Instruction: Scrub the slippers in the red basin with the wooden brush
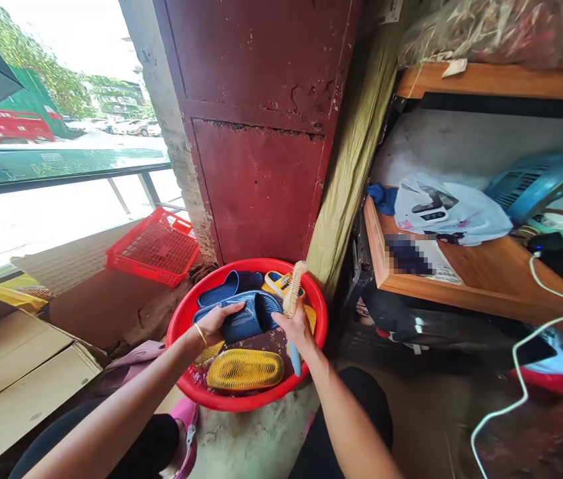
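My left hand [215, 322] is closed on a blue slipper [242, 320], its thumb over the strap. In my right hand [295, 327] is a scrub brush [293, 291], bristled head up and light blue handle pointing down. My right fingers are beside the slipper's other end; whether they touch it I cannot tell. Both hands are over a red basin [317, 371] of dark, bubbly water. A yellow slipper [245, 370] lies sole up at its near side. Another blue slipper [219, 291] and a yellow slipper with a white-edged strap [276, 282] rest at the back.
A red plastic crate [154, 247] stands at the basin's back left, and cardboard [26, 379] lies further left. Behind is a dark red metal door [261, 179]. To the right, a wooden shelf [481, 303] carries a plastic bag [451, 209] and a blue fan [536, 183]; a white cable [521, 372] hangs down.
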The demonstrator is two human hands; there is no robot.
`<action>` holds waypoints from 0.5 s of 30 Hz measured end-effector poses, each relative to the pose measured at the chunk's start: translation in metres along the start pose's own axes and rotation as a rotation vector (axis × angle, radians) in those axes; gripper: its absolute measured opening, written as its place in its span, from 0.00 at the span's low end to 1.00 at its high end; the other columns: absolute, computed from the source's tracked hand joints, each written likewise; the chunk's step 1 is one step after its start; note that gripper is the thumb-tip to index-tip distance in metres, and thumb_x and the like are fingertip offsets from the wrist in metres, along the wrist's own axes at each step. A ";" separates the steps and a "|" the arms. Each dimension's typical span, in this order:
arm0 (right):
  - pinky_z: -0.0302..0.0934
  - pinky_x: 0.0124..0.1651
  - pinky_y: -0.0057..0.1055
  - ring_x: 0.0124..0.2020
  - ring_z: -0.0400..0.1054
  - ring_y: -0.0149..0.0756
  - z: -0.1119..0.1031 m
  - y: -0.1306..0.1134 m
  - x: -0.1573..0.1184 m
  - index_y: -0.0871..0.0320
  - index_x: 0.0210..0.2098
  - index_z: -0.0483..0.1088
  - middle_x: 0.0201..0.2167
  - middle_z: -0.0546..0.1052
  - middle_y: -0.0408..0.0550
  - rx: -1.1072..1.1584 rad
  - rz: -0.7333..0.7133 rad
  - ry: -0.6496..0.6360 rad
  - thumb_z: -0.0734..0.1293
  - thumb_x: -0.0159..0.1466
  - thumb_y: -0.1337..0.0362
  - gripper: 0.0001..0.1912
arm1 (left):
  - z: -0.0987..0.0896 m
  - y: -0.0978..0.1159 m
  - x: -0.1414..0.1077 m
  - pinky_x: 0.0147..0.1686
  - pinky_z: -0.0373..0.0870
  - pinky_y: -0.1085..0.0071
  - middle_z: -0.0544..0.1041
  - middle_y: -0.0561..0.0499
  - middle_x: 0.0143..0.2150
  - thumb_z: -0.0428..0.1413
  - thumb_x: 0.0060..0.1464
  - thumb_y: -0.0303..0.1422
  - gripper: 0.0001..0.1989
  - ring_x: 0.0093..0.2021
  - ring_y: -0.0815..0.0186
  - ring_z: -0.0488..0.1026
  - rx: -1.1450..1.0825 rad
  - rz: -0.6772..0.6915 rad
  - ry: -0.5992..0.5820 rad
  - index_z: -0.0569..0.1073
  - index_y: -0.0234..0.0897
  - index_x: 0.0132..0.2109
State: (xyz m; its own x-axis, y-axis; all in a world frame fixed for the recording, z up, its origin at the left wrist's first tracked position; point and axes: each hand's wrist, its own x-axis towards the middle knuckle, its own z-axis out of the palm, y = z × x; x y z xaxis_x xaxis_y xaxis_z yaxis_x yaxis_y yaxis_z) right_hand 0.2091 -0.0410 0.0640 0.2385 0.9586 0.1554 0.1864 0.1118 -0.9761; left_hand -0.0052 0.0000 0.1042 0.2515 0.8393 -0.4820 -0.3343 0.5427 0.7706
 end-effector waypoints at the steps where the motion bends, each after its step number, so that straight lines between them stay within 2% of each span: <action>1: 0.75 0.36 0.37 0.36 0.75 0.41 -0.002 -0.003 -0.001 0.57 0.61 0.64 0.46 0.78 0.50 0.053 0.020 -0.008 0.71 0.55 0.55 0.36 | 0.004 0.006 0.001 0.34 0.83 0.62 0.86 0.43 0.35 0.68 0.51 0.27 0.16 0.30 0.56 0.84 0.041 0.017 -0.017 0.81 0.32 0.48; 4: 0.73 0.30 0.31 0.32 0.73 0.37 -0.008 -0.010 -0.005 0.56 0.56 0.67 0.41 0.77 0.45 0.150 0.003 0.046 0.71 0.54 0.55 0.31 | 0.011 0.019 0.004 0.30 0.80 0.67 0.84 0.45 0.30 0.70 0.50 0.29 0.12 0.27 0.59 0.82 0.212 0.071 -0.090 0.82 0.31 0.43; 7: 0.68 0.24 0.26 0.28 0.72 0.33 -0.010 -0.009 -0.010 0.57 0.51 0.68 0.37 0.77 0.44 0.249 0.021 0.094 0.72 0.54 0.53 0.28 | 0.008 0.024 0.005 0.28 0.76 0.72 0.82 0.49 0.26 0.70 0.50 0.38 0.15 0.27 0.61 0.81 0.343 0.173 -0.005 0.82 0.32 0.39; 9: 0.63 0.19 0.23 0.22 0.70 0.30 -0.009 -0.006 -0.012 0.57 0.51 0.67 0.32 0.76 0.40 0.323 0.084 0.114 0.73 0.54 0.51 0.29 | 0.001 0.021 0.004 0.36 0.78 0.69 0.83 0.48 0.30 0.68 0.51 0.47 0.21 0.36 0.57 0.83 0.340 0.278 0.093 0.81 0.33 0.42; 11: 0.58 0.16 0.22 0.18 0.69 0.29 -0.005 -0.002 -0.013 0.56 0.51 0.66 0.28 0.74 0.37 0.388 0.136 0.175 0.74 0.53 0.49 0.31 | -0.007 0.011 0.003 0.51 0.77 0.63 0.85 0.45 0.40 0.66 0.51 0.50 0.24 0.50 0.52 0.81 0.334 0.422 0.190 0.80 0.36 0.46; 13: 0.58 0.16 0.22 0.18 0.70 0.30 0.000 -0.001 -0.014 0.55 0.50 0.66 0.27 0.74 0.37 0.438 0.164 0.249 0.76 0.52 0.47 0.33 | -0.015 -0.009 0.002 0.64 0.68 0.60 0.83 0.44 0.51 0.69 0.49 0.47 0.24 0.61 0.50 0.75 0.350 0.562 0.292 0.78 0.40 0.49; 15: 0.60 0.16 0.23 0.20 0.72 0.32 0.006 0.000 -0.016 0.56 0.47 0.67 0.28 0.76 0.39 0.455 0.180 0.299 0.76 0.52 0.46 0.32 | -0.018 -0.035 -0.001 0.69 0.61 0.58 0.78 0.44 0.61 0.72 0.46 0.40 0.26 0.67 0.50 0.69 0.338 0.594 0.367 0.76 0.43 0.51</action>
State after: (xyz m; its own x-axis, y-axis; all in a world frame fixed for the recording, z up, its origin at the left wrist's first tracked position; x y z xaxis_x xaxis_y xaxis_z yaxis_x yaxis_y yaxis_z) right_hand 0.1998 -0.0548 0.0609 0.5000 0.8647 -0.0473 -0.2952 0.1189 -0.9480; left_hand -0.0104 -0.0194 0.0707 -0.2196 0.9755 -0.0098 -0.0089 0.0080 0.9999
